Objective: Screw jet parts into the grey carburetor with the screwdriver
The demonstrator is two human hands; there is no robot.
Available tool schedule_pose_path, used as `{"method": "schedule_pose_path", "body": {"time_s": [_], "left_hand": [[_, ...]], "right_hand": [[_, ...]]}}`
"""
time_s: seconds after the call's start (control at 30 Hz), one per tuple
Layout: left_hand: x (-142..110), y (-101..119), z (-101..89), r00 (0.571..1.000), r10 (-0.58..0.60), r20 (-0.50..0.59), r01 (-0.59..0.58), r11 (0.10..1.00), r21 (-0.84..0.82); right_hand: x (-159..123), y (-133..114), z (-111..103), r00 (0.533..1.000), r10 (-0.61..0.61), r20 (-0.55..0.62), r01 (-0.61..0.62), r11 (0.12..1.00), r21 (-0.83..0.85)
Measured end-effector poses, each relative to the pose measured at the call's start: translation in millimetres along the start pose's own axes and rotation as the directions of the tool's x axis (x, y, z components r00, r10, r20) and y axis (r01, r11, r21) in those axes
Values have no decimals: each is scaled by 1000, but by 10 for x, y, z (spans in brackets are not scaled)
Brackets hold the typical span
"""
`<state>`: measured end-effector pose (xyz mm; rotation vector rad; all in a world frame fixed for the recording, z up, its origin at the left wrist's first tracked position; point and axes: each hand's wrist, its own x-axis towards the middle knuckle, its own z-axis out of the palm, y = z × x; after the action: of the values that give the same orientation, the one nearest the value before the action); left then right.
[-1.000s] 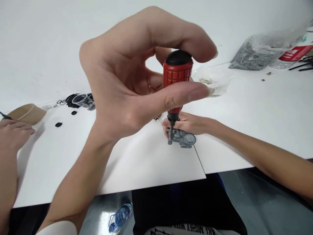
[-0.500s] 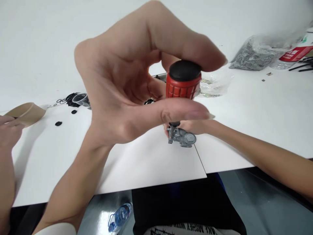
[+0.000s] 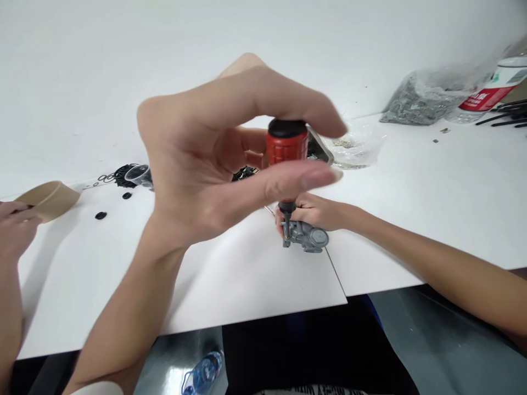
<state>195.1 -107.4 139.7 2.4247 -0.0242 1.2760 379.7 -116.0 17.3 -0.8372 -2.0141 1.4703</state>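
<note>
My left hand is raised in the middle of the view, thumb and fingers pinched round the red, black-capped handle of a screwdriver. The screwdriver stands upright with its tip down on a small grey metal part. That part lies on the white table near a seam between two boards. My right hand reaches in from the right and grips the grey part from behind, fingers closed against it.
At the far left, another person's hand rests by a brown paper cup. Black rings and a small clear cup lie behind. A bag of grey parts, a clear bag and a bottle are at the back right.
My left hand's fingers have shifted round the screwdriver handle, and the handle has sunk slightly in view. The tip stays on the grey part. My right hand has held still.
</note>
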Motion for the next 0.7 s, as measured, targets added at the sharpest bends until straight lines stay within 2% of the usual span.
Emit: {"method": "schedule_pose_path", "body": {"time_s": [0.1,0.2,0.27,0.5,0.6,0.7], "left_hand": [[-24,-11,83,989,-92,-112,79,990,-114],[-52,9,128,966,-220,-134,195,964,-180],[-61,35,119,961,-251,-117,226,955,-193],[-58,27,27,980,-174,-97,160,977,-139],[-44,-10,29,996,-76,-36,72,994,-87],[-48,-22,59,995,-62,-73,60,998,-34]], "right_hand": [[0,-10,7,1000,-11,3,11,1000,-20],[-1,-25,17,1000,-24,18,25,998,-53],[0,-30,19,999,-27,26,29,997,-66],[11,-20,1,1000,-22,9,23,998,-58],[3,-52,0,1000,9,1,-9,998,-55],[-7,-101,-1,998,55,-9,-55,997,-61]]}}
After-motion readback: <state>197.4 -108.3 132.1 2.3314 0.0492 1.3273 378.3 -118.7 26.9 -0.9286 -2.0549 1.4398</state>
